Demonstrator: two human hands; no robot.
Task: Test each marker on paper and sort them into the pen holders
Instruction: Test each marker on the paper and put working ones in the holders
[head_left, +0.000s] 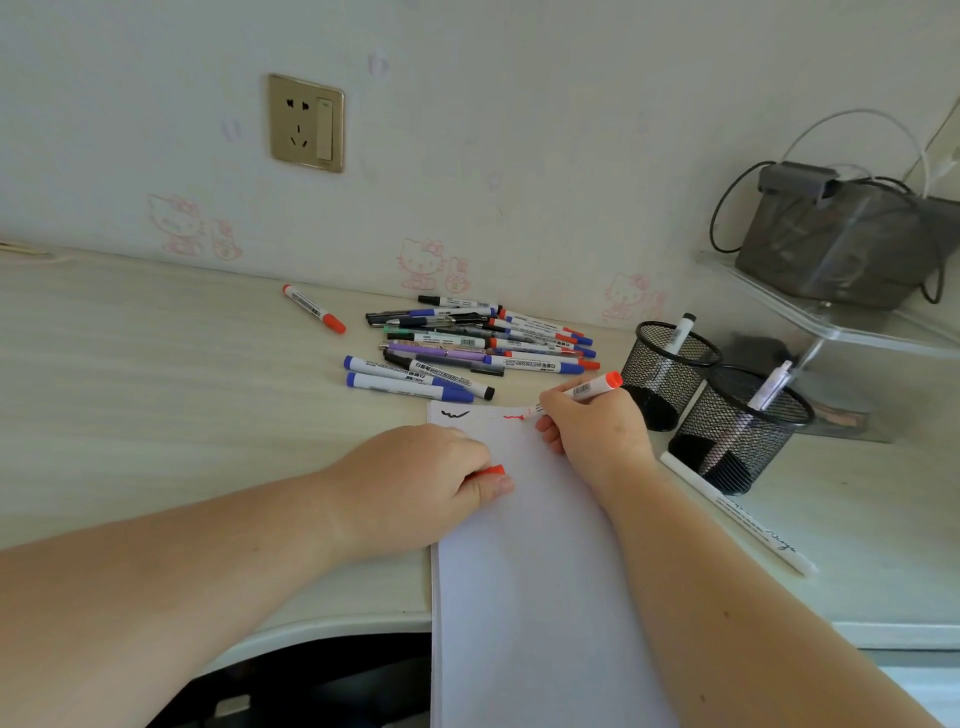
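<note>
**Scribbling red: a marker under test, two holders waiting**

Head view. Testing falls to the right hand (592, 431), which grips a red whiteboard marker (592, 388) by its barrel, tip down on the paper (545, 571) at the end of a red squiggle (514, 417); a black squiggle (454, 414) lies at nine o'clock from it. The left hand (431, 478) rests on the sheet's left edge, fingers curled round the marker's red cap (491, 471).

Such a marker is probably light, stiff and smooth plastic; mid-barrel is the sure hold, and the thin sheet likely needs pinning.

At three o'clock from the writing hand stand two black mesh pen holders. The far holder (667, 374) contains one black-capped marker (678, 335); the near holder (737, 431) contains one pale lilac pen (769, 387). A white pen (737, 512) lies on the desk (156, 364) against the near holder's base. The untested pile (467, 345) sits at twelve o'clock from the paper, with a lone red marker (314, 308) off at ten.
</note>
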